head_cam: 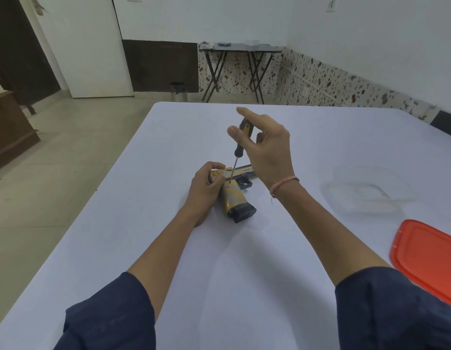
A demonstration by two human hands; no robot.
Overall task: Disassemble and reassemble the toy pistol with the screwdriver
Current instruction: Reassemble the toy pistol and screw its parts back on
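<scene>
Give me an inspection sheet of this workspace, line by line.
Surface: table covered in a plain white cloth.
Job's things: toy pistol lying on its side; screwdriver upright, tip on the pistol body near the trigger.
Clutter: clear container and red lid at the right.
Grippers: left hand steadies the pistol's rear; right hand holds the screwdriver handle, fingers loosely spread.
Cables: nothing seen.
Surroundings: folding table against the far wall, metal bin on the floor.
</scene>
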